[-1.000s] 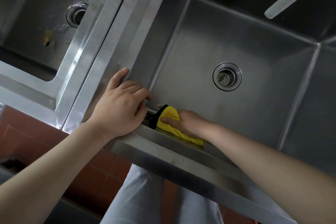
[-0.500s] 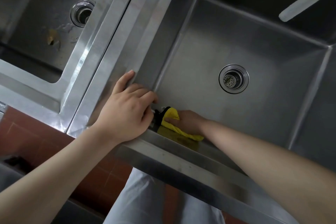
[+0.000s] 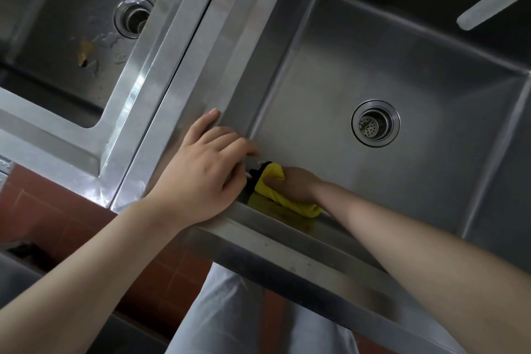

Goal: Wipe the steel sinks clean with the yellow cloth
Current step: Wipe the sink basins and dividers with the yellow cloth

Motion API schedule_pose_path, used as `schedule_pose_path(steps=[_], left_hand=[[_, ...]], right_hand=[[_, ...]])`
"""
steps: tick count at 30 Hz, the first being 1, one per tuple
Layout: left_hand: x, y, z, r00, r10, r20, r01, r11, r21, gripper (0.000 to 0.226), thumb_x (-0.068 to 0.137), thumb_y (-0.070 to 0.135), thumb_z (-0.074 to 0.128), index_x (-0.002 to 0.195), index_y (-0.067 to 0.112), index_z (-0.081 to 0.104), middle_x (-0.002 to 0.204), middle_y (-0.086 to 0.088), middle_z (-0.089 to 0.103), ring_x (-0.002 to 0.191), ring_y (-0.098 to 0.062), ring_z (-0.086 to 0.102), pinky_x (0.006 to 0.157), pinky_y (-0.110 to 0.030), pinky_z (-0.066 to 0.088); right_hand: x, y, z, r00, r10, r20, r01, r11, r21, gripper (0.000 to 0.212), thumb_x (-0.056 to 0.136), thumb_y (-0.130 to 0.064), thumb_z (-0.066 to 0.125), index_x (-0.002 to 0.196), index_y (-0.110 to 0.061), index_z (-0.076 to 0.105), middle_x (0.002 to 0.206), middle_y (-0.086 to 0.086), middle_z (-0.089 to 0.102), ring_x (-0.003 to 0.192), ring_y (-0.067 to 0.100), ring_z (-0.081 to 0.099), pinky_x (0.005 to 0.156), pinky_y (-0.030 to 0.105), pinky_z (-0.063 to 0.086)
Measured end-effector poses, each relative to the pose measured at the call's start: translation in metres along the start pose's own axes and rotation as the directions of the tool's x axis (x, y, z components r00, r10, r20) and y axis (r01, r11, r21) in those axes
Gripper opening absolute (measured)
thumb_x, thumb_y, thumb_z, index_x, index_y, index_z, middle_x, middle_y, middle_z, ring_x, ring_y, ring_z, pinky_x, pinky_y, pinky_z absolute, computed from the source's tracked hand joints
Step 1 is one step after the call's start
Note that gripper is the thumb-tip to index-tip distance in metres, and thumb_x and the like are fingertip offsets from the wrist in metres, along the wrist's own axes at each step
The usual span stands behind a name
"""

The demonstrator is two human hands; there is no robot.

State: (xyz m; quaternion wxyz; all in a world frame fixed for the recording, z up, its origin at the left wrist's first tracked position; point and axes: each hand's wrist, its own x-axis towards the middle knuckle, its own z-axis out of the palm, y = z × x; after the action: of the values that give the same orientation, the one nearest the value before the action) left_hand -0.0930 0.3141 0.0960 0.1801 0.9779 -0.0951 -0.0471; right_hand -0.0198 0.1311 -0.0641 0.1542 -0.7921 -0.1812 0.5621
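The yellow cloth [image 3: 271, 190], edged in black, is pressed against the near inner wall of the right steel sink [image 3: 330, 89], close to its front-left corner. My right hand [image 3: 293, 185] grips the cloth there, fingers curled round it, part of the hand hidden below the front rim. My left hand [image 3: 201, 172] rests on the sink's front-left corner rim, thumb along the left rim and fingers curled over the edge. The left steel sink [image 3: 57, 46] lies at the upper left, apart from both hands.
The right sink has a round drain strainer [image 3: 375, 123]. The left sink holds yellowish scraps [image 3: 86, 52], water drops and an open drain [image 3: 135, 16]. A pale hose [image 3: 494, 0] hangs in at the top right. Red floor tiles [image 3: 71, 224] lie below the rims.
My right hand has slid the cloth a little to the left along the near wall, closer to the corner and my left hand. The left hand has stayed on the rim.
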Motion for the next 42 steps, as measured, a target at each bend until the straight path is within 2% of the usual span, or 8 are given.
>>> schedule_pose_path(steps=[8, 13, 17, 22, 26, 30, 35, 42], left_hand=[[-0.016, -0.009, -0.009, 0.996, -0.006, -0.086, 0.002, 0.999, -0.048, 0.055, 0.089, 0.011, 0.057, 0.141, 0.0, 0.046, 0.147, -0.012, 0.048, 0.142, -0.029, 0.039, 0.114, -0.051, 0.035], [-0.031, -0.016, -0.012, 0.99, -0.046, -0.131, 0.048, 0.999, 0.013, 0.053, 0.093, 0.02, 0.054, 0.142, -0.001, 0.046, 0.152, -0.013, 0.041, 0.146, -0.03, 0.033, 0.116, -0.05, 0.032], [-0.04, -0.02, -0.014, 0.982, -0.121, -0.147, 0.126, 0.992, 0.021, 0.052, 0.095, 0.026, 0.049, 0.141, 0.003, 0.046, 0.154, -0.011, 0.039, 0.147, -0.027, 0.032, 0.119, -0.047, 0.028], [-0.043, -0.025, -0.015, 0.988, -0.102, -0.116, 0.107, 0.993, 0.044, 0.054, 0.095, 0.027, 0.047, 0.143, 0.003, 0.044, 0.156, -0.011, 0.037, 0.148, -0.025, 0.029, 0.12, -0.045, 0.026], [-0.041, -0.026, -0.014, 0.987, -0.105, -0.118, 0.113, 0.991, 0.064, 0.052, 0.094, 0.027, 0.048, 0.14, 0.003, 0.05, 0.153, -0.01, 0.042, 0.147, -0.027, 0.032, 0.118, -0.049, 0.029], [-0.04, -0.023, -0.013, 0.985, -0.11, -0.133, 0.119, 0.991, 0.066, 0.051, 0.093, 0.025, 0.05, 0.138, 0.002, 0.052, 0.151, -0.009, 0.045, 0.146, -0.026, 0.034, 0.117, -0.05, 0.03], [-0.04, -0.024, -0.013, 0.986, -0.125, -0.112, 0.134, 0.987, 0.083, 0.051, 0.093, 0.027, 0.048, 0.139, 0.004, 0.052, 0.152, -0.008, 0.044, 0.147, -0.025, 0.031, 0.119, -0.049, 0.028], [-0.039, -0.023, -0.013, 0.987, -0.121, -0.107, 0.131, 0.987, 0.092, 0.051, 0.094, 0.028, 0.048, 0.139, 0.005, 0.053, 0.151, -0.008, 0.045, 0.147, -0.026, 0.031, 0.118, -0.051, 0.029]], right_hand=[[-0.043, -0.025, -0.016, 0.995, -0.022, -0.102, 0.041, 0.981, 0.188, 0.061, 0.097, -0.065, 0.035, 0.126, -0.018, 0.061, 0.129, 0.01, 0.062, 0.114, 0.028, 0.058, 0.085, 0.029, 0.04], [-0.075, -0.049, -0.027, 0.986, -0.067, -0.152, 0.111, 0.946, 0.304, 0.062, 0.095, -0.064, 0.039, 0.091, -0.01, 0.069, 0.095, 0.012, 0.07, 0.09, 0.024, 0.065, 0.085, 0.032, 0.05], [-0.101, -0.067, -0.034, 0.962, -0.127, -0.24, 0.193, 0.941, 0.277, 0.063, 0.094, -0.064, 0.043, 0.065, -0.01, 0.055, 0.065, 0.012, 0.059, 0.07, 0.026, 0.062, 0.07, 0.033, 0.048], [-0.128, -0.074, -0.042, 0.945, -0.198, -0.259, 0.277, 0.906, 0.32, 0.058, 0.091, -0.067, 0.045, 0.059, -0.018, 0.047, 0.053, -0.001, 0.045, 0.058, 0.021, 0.056, 0.059, 0.034, 0.044], [-0.126, -0.072, -0.034, 0.936, -0.29, -0.201, 0.342, 0.886, 0.313, 0.055, 0.089, -0.067, 0.049, 0.063, -0.019, 0.049, 0.055, -0.005, 0.046, 0.053, 0.012, 0.051, 0.056, 0.028, 0.041], [-0.107, -0.071, -0.018, 0.957, -0.245, -0.157, 0.289, 0.863, 0.414, 0.088, 0.064, -0.09, 0.045, 0.099, -0.013, 0.068, 0.092, 0.012, 0.071, 0.084, 0.024, 0.068, 0.084, 0.045, 0.056], [-0.085, -0.071, -0.016, 0.96, -0.231, -0.156, 0.274, 0.882, 0.383, 0.062, 0.091, -0.061, 0.052, 0.091, -0.002, 0.068, 0.088, 0.025, 0.067, 0.082, 0.036, 0.066, 0.077, 0.042, 0.054], [-0.05, -0.068, -0.004, 0.988, -0.123, -0.094, 0.147, 0.935, 0.324, 0.06, 0.092, -0.065, 0.047, 0.13, -0.022, 0.061, 0.127, 0.002, 0.065, 0.111, 0.021, 0.061, 0.093, 0.03, 0.047]])
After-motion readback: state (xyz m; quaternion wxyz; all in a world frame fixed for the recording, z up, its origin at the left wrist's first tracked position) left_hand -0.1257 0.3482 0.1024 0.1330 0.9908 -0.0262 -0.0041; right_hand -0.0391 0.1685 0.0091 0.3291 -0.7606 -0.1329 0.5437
